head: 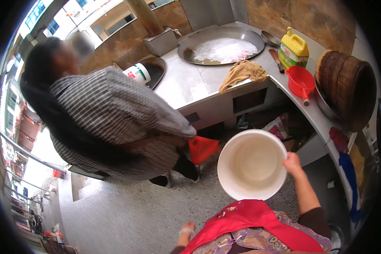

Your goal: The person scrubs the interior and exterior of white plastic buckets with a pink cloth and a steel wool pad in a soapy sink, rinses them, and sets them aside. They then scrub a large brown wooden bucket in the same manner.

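My right hand [292,162] grips the rim of a large white plastic bucket [223,170] on its right side. The bucket is tipped so that its mouth faces me. Its inside looks beige and cloudy; whether liquid is in it I cannot tell. My left hand [187,228] hangs low beside my red apron [238,216], apart from the bucket. Its fingers are too small and unclear to read, and nothing is seen in it. Ahead, a wide metal wok [185,54] set into the tiled counter contains whitish, foamy liquid.
A person in a checked coat [114,108] stands left, near a red plastic item [203,149]. The counter [193,85] bears a brown cloth [244,74], a brush [276,60], a yellow jug [293,49], a red dipper [300,81] and a wooden barrel [343,89]. A white tub [138,73] lies tilted by a second wok.
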The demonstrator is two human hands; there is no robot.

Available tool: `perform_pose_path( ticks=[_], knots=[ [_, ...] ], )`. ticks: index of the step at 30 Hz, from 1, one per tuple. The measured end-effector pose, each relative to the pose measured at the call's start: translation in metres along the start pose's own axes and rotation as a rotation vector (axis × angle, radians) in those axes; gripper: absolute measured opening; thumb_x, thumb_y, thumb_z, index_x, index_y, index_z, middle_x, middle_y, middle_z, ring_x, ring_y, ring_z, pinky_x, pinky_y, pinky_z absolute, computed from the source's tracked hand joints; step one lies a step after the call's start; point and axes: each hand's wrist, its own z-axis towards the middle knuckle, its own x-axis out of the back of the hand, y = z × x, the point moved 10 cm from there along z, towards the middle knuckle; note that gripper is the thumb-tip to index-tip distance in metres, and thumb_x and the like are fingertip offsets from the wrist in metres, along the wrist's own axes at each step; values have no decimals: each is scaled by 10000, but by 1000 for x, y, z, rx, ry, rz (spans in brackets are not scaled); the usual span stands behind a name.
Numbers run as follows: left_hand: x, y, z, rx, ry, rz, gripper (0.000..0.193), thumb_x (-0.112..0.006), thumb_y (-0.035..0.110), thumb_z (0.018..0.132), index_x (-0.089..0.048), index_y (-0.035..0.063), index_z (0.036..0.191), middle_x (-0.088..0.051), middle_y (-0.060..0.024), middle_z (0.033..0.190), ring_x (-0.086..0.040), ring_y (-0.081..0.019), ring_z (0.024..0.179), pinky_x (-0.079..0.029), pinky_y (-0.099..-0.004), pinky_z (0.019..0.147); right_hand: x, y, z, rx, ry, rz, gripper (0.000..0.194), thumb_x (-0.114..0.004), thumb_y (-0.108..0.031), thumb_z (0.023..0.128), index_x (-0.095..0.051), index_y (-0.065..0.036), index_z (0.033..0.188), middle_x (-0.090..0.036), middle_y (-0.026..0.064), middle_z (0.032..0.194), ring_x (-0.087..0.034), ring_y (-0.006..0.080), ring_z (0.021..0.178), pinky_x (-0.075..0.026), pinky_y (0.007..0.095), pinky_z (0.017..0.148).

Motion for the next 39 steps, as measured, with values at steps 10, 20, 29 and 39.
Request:
perform_pose_path(
  ticks=[10, 20, 29, 39],
  knots=[
    [94, 389, 30, -852, 356, -18, 400, -631, 221, 772, -561, 72, 1137, -463, -187, 1250, -522, -366, 1077, -457, -414, 898, 270, -37, 50, 49, 346, 903, 327, -513, -138, 709, -591, 54, 962, -613, 65, 841, -567, 149, 714, -447, 250, 661],
    [240, 740, 78, -1337, 602, 70, 673, -645, 303, 776, -368, 171, 1375, -250, -172, 1460, -285, -385, 1308, -339, -520, 970, 286, -219, 113, 403, 1003, 1056, 358, -517, -240, 796, -561, 0, 1058, -603, 111, 1031, -573, 254, 942, -473, 364, 828],
    [210, 904, 148, -1462, 390, 519, 667, -483, 528, 849, -303, 245, 1426, -185, -37, 1521, -65, -306, 1412, -135, -613, 1062, 285, -222, 239, 325, 965, 1037, 381, -513, -206, 784, -541, 11, 1096, -596, 127, 1058, -574, 274, 963, -473, 388, 848],
    [339, 664, 250, -836, 431, 711, 595, -351, 557, 900, -279, 306, 1435, -136, -11, 1536, -28, -251, 1423, -9, -536, 1114, 232, -180, 409, 129, 555, 1260, 414, -508, -167, 770, -520, 22, 1138, -589, 146, 1087, -574, 296, 985, -474, 415, 871]
  ],
)
